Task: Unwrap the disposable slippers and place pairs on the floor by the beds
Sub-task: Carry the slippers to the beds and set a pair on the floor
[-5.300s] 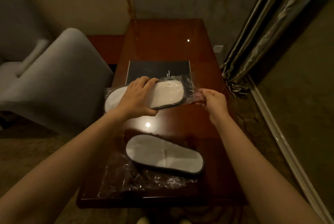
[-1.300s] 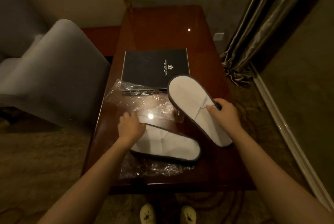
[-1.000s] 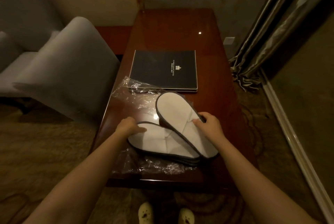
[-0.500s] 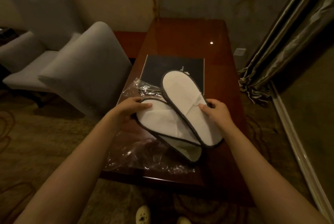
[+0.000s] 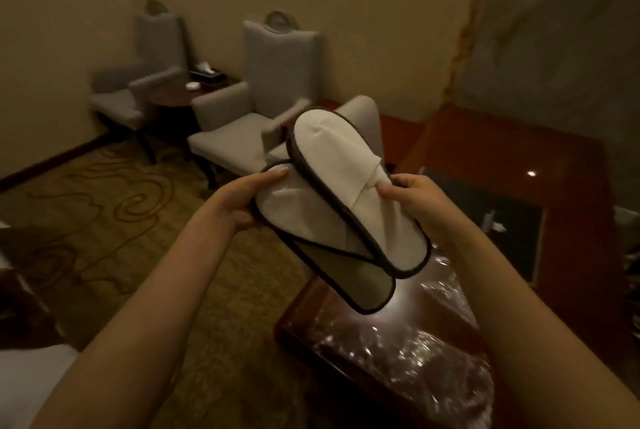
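Two white disposable slippers with dark edging are held up in the air, overlapping in front of me. My right hand point(image 5: 414, 202) grips the upper slipper point(image 5: 341, 186) at its strap. My left hand point(image 5: 242, 200) holds the lower slipper point(image 5: 298, 217) by its rim, thumb on top. Both slippers are out of their wrap. The empty clear plastic wrappers point(image 5: 408, 352) lie crumpled on the dark wooden table point(image 5: 485, 138) below and to the right.
A black folder point(image 5: 498, 221) lies on the table. Two grey high-backed armchairs point(image 5: 249, 117) flank a small round side table point(image 5: 173, 96) with a tissue box by the far wall. Patterned carpet point(image 5: 104, 207) spreads left. A white bed corner point(image 5: 31, 380) shows bottom left.
Both hands have lifted the pair of slippers off the table. My view has swung left, away from the table toward the armchairs and carpet.
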Demonstrator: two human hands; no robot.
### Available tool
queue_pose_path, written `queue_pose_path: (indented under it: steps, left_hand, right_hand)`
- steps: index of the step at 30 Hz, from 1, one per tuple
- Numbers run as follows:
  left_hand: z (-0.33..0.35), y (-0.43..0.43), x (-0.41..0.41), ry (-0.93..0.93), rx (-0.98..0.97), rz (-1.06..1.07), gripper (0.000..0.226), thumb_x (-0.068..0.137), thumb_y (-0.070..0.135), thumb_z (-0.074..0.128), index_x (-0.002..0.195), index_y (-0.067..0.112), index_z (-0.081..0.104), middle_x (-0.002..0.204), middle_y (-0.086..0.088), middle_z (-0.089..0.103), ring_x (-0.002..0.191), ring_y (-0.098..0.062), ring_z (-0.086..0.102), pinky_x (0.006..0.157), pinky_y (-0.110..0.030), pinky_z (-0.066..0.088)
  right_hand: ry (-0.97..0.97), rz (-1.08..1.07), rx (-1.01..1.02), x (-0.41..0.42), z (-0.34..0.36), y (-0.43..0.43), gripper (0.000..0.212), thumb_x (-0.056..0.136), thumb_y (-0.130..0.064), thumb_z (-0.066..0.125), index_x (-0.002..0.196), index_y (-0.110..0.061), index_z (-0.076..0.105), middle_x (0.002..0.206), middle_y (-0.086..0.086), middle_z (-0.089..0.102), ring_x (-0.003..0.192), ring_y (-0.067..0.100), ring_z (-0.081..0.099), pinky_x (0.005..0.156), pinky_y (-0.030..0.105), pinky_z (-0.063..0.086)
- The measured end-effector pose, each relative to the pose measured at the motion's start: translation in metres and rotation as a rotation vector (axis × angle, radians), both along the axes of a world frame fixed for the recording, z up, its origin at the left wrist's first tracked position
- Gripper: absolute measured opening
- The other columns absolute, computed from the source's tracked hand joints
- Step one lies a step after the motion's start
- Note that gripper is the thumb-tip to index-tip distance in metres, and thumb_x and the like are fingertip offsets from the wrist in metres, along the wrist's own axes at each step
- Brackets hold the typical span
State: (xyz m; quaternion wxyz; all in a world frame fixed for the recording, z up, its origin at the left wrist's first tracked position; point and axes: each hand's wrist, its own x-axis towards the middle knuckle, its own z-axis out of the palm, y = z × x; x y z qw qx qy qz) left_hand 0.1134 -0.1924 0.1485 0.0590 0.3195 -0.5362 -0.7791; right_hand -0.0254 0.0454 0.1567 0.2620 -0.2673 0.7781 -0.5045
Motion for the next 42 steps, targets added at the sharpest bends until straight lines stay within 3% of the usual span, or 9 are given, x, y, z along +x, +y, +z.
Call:
queue_pose_path:
  steps: [4,10,16,20,23,27,31,38,42]
  left_hand:
    - [0.004,-0.074,0.047,0.123,0.097,0.108,0.011,0.065,0.020,0.071,0.073,0.017,0.078,0.077,-0.005,0.077,0.071,-0.021,0.074,0.058,-0.036,0.060]
    - [-0.007,-0.200,0.112,0.171,0.122,0.249,0.022,0.077,0.019,0.058,0.070,0.013,0.078,0.075,-0.006,0.077,0.070,-0.021,0.074,0.059,-0.031,0.059]
    - [-0.025,-0.302,0.166,0.073,0.226,0.506,0.022,0.089,0.025,0.055,0.091,0.007,0.068,0.075,-0.011,0.075,0.066,-0.027,0.072,0.064,-0.036,0.059]
    - [-0.055,-0.337,0.179,0.330,0.371,0.762,0.038,0.089,0.038,0.055,0.114,0.010,0.062,0.108,-0.012,0.069,0.103,-0.027,0.062,0.088,-0.042,0.049]
    - [-0.089,-0.355,0.176,0.407,0.427,0.765,0.029,0.091,0.031,0.053,0.104,0.008,0.066,0.096,-0.013,0.075,0.099,-0.029,0.063,0.090,-0.045,0.049]
    - [-0.125,-0.390,0.163,0.283,0.449,0.773,0.025,0.093,0.022,0.050,0.108,0.008,0.065,0.094,-0.013,0.075,0.096,-0.030,0.065,0.080,-0.043,0.051]
    - [-0.154,-0.456,0.158,0.160,0.407,0.899,0.037,0.093,0.013,0.051,0.128,0.001,0.053,0.127,-0.021,0.057,0.112,-0.034,0.055,0.094,-0.047,0.045]
    - [-0.178,-0.576,0.170,0.014,0.407,1.165,0.034,0.088,0.004,0.058,0.122,0.000,0.055,0.132,-0.022,0.054,0.095,-0.030,0.060,0.098,-0.047,0.044]
    - [-0.183,-0.633,0.179,0.048,0.460,1.269,0.033,0.089,0.005,0.057,0.122,0.003,0.056,0.133,-0.020,0.055,0.106,-0.030,0.056,0.093,-0.043,0.045]
  right_hand:
    - [-0.051,0.151,-0.016,0.018,0.003,-0.096,0.027,0.088,-0.035,0.058,0.104,-0.014,0.065,0.105,0.007,0.066,0.094,0.024,0.062,0.083,0.039,0.050]
    - [-0.237,0.315,-0.010,0.063,-0.028,-0.248,0.016,0.089,-0.034,0.056,0.097,-0.022,0.062,0.101,-0.002,0.063,0.091,0.013,0.059,0.068,0.026,0.044]
    - [-0.403,0.332,-0.020,0.108,-0.070,-0.382,0.013,0.087,-0.027,0.060,0.095,-0.017,0.064,0.106,0.007,0.064,0.098,0.023,0.060,0.085,0.037,0.049]
    - [-0.457,0.266,0.015,0.132,-0.090,-0.459,0.012,0.088,-0.028,0.060,0.090,-0.016,0.063,0.099,0.006,0.065,0.090,0.020,0.061,0.071,0.033,0.049]
    - [-0.499,0.246,0.039,0.140,-0.110,-0.508,0.015,0.089,-0.028,0.059,0.087,-0.014,0.063,0.095,0.005,0.065,0.087,0.018,0.061,0.064,0.031,0.048]
    - [-0.527,0.288,0.085,0.141,-0.139,-0.572,0.020,0.089,-0.029,0.058,0.097,-0.010,0.062,0.099,0.005,0.064,0.092,0.019,0.060,0.074,0.033,0.049]
    - [-0.529,0.364,0.166,0.127,-0.160,-0.649,0.016,0.088,-0.029,0.060,0.090,-0.013,0.062,0.100,0.008,0.064,0.095,0.024,0.061,0.084,0.039,0.051]
    - [-0.538,0.447,0.222,0.107,-0.171,-0.793,0.020,0.087,-0.025,0.063,0.097,-0.008,0.060,0.091,0.008,0.063,0.081,0.022,0.060,0.069,0.034,0.050]
    - [-0.499,0.476,0.266,0.096,-0.179,-0.857,0.018,0.087,-0.023,0.063,0.098,-0.009,0.059,0.091,0.007,0.063,0.080,0.021,0.059,0.067,0.032,0.050]
